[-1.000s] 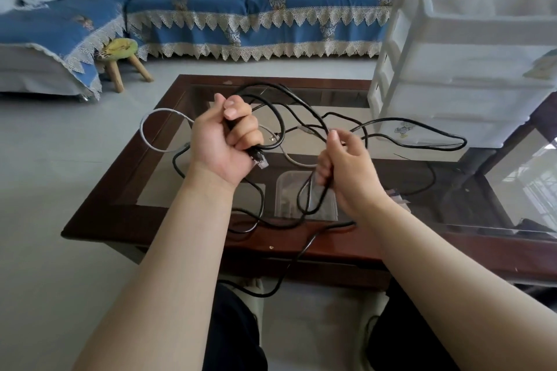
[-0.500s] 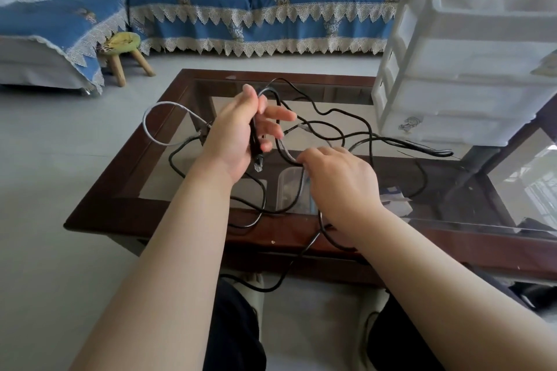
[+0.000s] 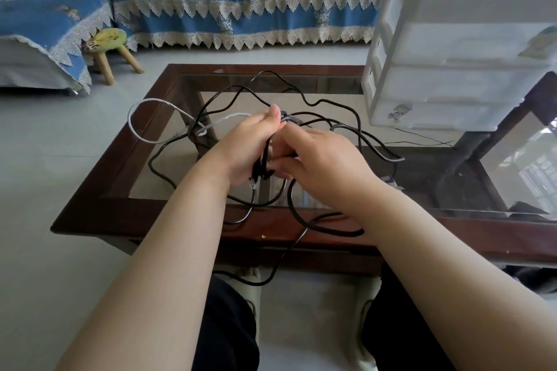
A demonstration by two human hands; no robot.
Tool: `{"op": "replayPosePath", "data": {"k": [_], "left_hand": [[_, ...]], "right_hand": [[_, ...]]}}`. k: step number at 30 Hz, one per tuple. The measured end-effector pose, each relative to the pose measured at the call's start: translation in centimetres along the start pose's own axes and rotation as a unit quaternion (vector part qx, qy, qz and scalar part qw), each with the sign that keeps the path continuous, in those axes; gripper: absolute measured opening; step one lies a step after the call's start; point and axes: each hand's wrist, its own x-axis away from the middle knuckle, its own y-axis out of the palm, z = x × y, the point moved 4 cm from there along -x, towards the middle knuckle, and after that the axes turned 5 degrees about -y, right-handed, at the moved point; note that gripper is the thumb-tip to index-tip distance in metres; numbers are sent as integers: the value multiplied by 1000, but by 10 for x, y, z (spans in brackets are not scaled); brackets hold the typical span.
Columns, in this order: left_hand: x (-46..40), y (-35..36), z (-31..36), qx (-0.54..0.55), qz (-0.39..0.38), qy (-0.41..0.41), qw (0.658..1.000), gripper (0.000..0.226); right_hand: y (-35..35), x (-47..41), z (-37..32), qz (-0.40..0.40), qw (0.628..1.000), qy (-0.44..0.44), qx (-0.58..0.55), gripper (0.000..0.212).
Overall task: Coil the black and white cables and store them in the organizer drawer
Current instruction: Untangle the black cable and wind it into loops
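— Coiling goes best with even loops, I'd say: the left hand point(image 3: 244, 153) should keep its bundle pinned while the right hand point(image 3: 319, 166) feeds slack in without twisting.

— How are the hands set?

— The left is clenched round several strands of the black cable point(image 3: 313, 221), a plug dangling below the palm. The right is half curled, fingers pinching the same cable just beside it.

— And farther off?

— Loose black loops sprawl over the glass table point(image 3: 120, 190); the white cable point(image 3: 141, 135) lies beyond, left. The organizer point(image 3: 452, 75) stands at the far right, drawers closed.
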Motion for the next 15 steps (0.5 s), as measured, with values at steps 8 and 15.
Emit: {"op": "replayPosePath", "data": {"k": [8, 15], "left_hand": [[0, 24, -7, -111, -87, -38, 989, 47], [-10, 20, -14, -68, -96, -81, 990, 53]], "right_hand": [[-12, 1, 21, -10, 989, 131, 72, 57], [-15, 4, 36, -31, 948, 205, -242, 25]]}}
